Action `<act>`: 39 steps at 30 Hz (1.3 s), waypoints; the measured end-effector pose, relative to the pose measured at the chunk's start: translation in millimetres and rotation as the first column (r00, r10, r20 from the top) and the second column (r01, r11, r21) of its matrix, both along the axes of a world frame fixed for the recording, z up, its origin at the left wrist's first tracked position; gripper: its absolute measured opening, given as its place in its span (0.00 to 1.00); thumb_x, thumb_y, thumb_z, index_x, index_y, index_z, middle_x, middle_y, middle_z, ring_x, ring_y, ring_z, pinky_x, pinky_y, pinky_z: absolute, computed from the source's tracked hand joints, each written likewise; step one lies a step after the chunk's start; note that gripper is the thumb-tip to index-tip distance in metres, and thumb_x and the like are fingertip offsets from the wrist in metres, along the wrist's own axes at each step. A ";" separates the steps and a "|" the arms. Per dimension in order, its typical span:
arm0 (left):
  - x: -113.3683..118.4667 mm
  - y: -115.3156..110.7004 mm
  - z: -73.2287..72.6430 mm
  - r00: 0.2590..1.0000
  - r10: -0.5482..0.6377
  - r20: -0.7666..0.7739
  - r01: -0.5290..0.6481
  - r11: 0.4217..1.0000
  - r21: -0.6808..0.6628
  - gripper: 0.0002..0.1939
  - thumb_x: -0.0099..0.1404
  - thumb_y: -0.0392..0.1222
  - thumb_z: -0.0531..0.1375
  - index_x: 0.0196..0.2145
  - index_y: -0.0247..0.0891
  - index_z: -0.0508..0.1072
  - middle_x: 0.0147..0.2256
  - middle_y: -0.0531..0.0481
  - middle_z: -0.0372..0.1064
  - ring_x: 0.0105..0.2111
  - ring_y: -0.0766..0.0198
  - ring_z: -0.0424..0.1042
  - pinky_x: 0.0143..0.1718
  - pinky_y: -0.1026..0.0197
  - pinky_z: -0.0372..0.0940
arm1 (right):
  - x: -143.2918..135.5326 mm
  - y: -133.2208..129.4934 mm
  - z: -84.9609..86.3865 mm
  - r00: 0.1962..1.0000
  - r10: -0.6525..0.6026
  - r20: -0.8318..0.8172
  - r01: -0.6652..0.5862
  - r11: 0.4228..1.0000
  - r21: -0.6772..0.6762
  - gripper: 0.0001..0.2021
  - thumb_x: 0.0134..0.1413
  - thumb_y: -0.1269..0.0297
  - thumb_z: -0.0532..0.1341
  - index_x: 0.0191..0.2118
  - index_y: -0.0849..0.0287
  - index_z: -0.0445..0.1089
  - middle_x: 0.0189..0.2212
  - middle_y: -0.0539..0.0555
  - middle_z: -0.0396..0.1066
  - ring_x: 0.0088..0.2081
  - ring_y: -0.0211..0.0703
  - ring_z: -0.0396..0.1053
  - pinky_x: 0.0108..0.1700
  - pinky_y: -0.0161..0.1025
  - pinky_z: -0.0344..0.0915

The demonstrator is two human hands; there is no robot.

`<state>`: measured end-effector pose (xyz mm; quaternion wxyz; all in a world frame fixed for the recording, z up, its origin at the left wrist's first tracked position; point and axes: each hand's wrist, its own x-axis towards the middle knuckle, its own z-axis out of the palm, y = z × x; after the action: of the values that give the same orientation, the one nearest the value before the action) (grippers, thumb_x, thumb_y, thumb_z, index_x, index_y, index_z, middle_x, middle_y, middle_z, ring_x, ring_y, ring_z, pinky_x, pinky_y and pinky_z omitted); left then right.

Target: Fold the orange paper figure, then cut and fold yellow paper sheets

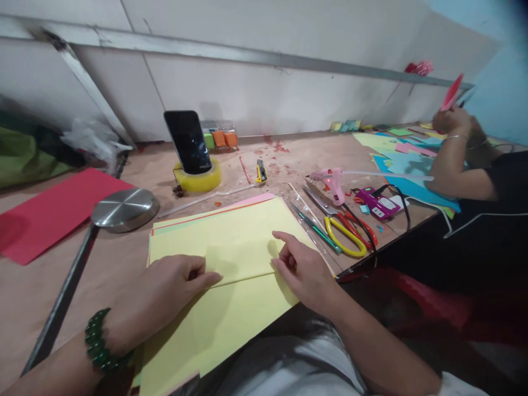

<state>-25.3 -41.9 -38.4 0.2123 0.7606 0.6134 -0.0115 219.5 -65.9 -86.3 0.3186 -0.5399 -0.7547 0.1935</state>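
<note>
A piece of yellow paper (241, 258) with a raised, folded lower edge lies on a stack of coloured sheets (218, 220), the top one yellow too. My left hand (173, 286), a green bead bracelet at its wrist, pinches the left end of the fold, thumb along the edge and fingers curled. At the right end, my right hand (305, 269) has its thumb on the fold, the index finger lifted and bent above it, and the other fingers curled in. What lies under the curled fingers is hidden.
Right of the stack are scissors (346, 236), a green pen-like tool (317, 228), a pink glue gun (336, 184) and its cord. Behind stand a phone (187, 142) in a yellow tape roll (198, 179) and a cutter (261, 171). A round metal disc (125, 209) is left; another person's arms (462, 154) are right.
</note>
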 end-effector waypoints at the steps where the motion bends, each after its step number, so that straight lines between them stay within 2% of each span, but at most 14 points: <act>1: 0.1 -0.3 -0.1 1.000 0.001 0.001 -0.001 1.000 -0.001 0.21 0.59 0.57 0.51 0.16 0.42 0.57 0.16 0.55 0.55 0.19 0.64 0.55 0.22 0.61 0.46 | -0.2 -0.1 0.6 1.000 -0.001 0.011 0.001 1.000 0.007 0.19 0.56 0.71 0.55 0.55 0.61 0.61 0.25 0.48 0.66 0.25 0.38 0.63 0.28 0.34 0.61; 8: 1.3 -3.2 1.2 1.000 0.006 -0.014 -0.006 1.000 0.027 0.21 0.60 0.56 0.51 0.16 0.42 0.56 0.15 0.55 0.56 0.18 0.64 0.57 0.21 0.61 0.46 | -1.3 -0.8 0.8 0.996 0.027 0.088 -0.036 0.994 0.105 0.19 0.57 0.72 0.54 0.54 0.62 0.62 0.25 0.50 0.69 0.25 0.39 0.64 0.29 0.34 0.63; 14: 3.6 -5.2 5.6 0.999 0.009 -0.036 -0.007 0.999 0.046 0.21 0.60 0.54 0.52 0.16 0.41 0.58 0.15 0.55 0.58 0.18 0.64 0.58 0.21 0.62 0.47 | -0.8 -0.4 -5.3 0.987 0.026 0.161 -0.062 0.972 0.225 0.18 0.60 0.71 0.50 0.55 0.62 0.61 0.27 0.53 0.69 0.28 0.42 0.67 0.32 0.36 0.66; 16: 2.9 -6.0 5.1 0.997 -0.001 -0.078 0.005 0.999 0.048 0.20 0.62 0.53 0.52 0.18 0.41 0.61 0.17 0.54 0.60 0.19 0.63 0.60 0.22 0.62 0.49 | -0.8 -1.0 -7.4 0.982 0.025 0.188 -0.072 0.966 0.248 0.18 0.61 0.72 0.50 0.55 0.62 0.61 0.27 0.53 0.69 0.29 0.43 0.67 0.32 0.37 0.67; 18: -0.1 -6.8 1.7 0.996 -0.028 -0.088 0.038 0.992 0.120 0.15 0.63 0.52 0.54 0.25 0.39 0.67 0.23 0.52 0.66 0.23 0.60 0.65 0.25 0.62 0.55 | -1.3 -2.1 -8.2 0.976 0.015 0.217 -0.074 0.961 0.266 0.18 0.61 0.72 0.50 0.55 0.63 0.61 0.27 0.54 0.69 0.29 0.43 0.67 0.32 0.38 0.67; 20: -4.5 -7.4 -3.3 0.993 -0.102 -0.059 0.115 0.947 0.299 0.14 0.63 0.48 0.56 0.41 0.37 0.71 0.35 0.46 0.71 0.32 0.56 0.70 0.32 0.59 0.62 | -2.5 -3.4 -6.7 0.966 -0.018 0.256 -0.058 0.956 0.289 0.17 0.61 0.72 0.50 0.55 0.63 0.62 0.29 0.55 0.69 0.31 0.44 0.67 0.31 0.38 0.67; 22: -8.1 -7.8 -7.9 0.963 -0.259 -0.070 0.259 0.828 0.498 0.22 0.65 0.44 0.57 0.55 0.39 0.64 0.46 0.41 0.68 0.42 0.52 0.69 0.39 0.55 0.64 | -4.5 -3.8 -2.9 0.949 -0.057 0.311 -0.055 0.938 0.341 0.17 0.61 0.72 0.52 0.54 0.62 0.64 0.34 0.58 0.69 0.34 0.47 0.67 0.34 0.40 0.67; 24: -8.8 -7.9 -10.2 0.877 -0.456 -0.155 0.455 0.682 0.573 0.23 0.67 0.36 0.54 0.59 0.47 0.61 0.48 0.43 0.66 0.45 0.53 0.68 0.43 0.54 0.63 | -7.0 -2.6 2.7 0.923 -0.033 0.383 -0.143 0.895 0.422 0.16 0.61 0.74 0.53 0.53 0.60 0.66 0.40 0.61 0.70 0.39 0.49 0.67 0.39 0.43 0.67; 26: -6.9 -8.1 -11.3 0.763 -0.602 -0.235 0.622 0.587 0.517 0.25 0.66 0.29 0.51 0.57 0.50 0.63 0.42 0.47 0.68 0.39 0.57 0.68 0.40 0.56 0.63 | -9.2 0.0 8.4 0.868 0.093 0.488 -0.339 0.829 0.445 0.11 0.62 0.74 0.55 0.48 0.60 0.69 0.42 0.61 0.71 0.41 0.49 0.66 0.41 0.44 0.65; 28: -4.2 -8.3 -13.3 0.701 -0.658 -0.275 0.702 0.567 0.431 0.25 0.65 0.25 0.50 0.54 0.48 0.66 0.36 0.50 0.68 0.32 0.59 0.67 0.36 0.57 0.63 | -10.1 3.2 13.3 0.765 0.241 0.597 -0.526 0.769 0.364 0.07 0.63 0.72 0.56 0.44 0.61 0.70 0.38 0.57 0.71 0.38 0.46 0.65 0.38 0.42 0.64; 31: -2.5 -7.7 -19.8 0.699 -0.646 -0.307 0.712 0.583 0.393 0.23 0.64 0.24 0.50 0.51 0.45 0.68 0.34 0.50 0.67 0.32 0.59 0.65 0.34 0.58 0.62 | -8.5 6.9 17.9 0.650 0.337 0.681 -0.631 0.739 0.236 0.07 0.64 0.71 0.55 0.44 0.63 0.69 0.34 0.54 0.70 0.35 0.44 0.65 0.36 0.40 0.63; 35: -2.6 -5.9 -23.8 0.685 -0.645 -0.339 0.726 0.564 0.394 0.25 0.63 0.23 0.50 0.52 0.45 0.67 0.34 0.50 0.67 0.32 0.60 0.66 0.32 0.58 0.61 | -4.3 8.7 20.0 0.600 0.396 0.695 -0.682 0.707 0.185 0.10 0.65 0.73 0.54 0.49 0.66 0.67 0.37 0.55 0.70 0.37 0.43 0.65 0.39 0.39 0.64; 39: -1.0 -8.8 -15.0 0.665 -0.656 -0.357 0.745 0.551 0.376 0.21 0.62 0.23 0.51 0.48 0.41 0.69 0.33 0.50 0.68 0.31 0.60 0.66 0.32 0.59 0.62 | 0.0 7.9 20.2 0.597 0.416 0.686 -0.690 0.702 0.176 0.10 0.63 0.73 0.56 0.48 0.67 0.68 0.37 0.56 0.71 0.37 0.45 0.64 0.38 0.40 0.65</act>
<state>-26.3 -50.7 -53.4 -0.0659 0.9648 0.2547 -0.0055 219.5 -58.0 -66.1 0.0939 -0.2189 -0.9690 -0.0652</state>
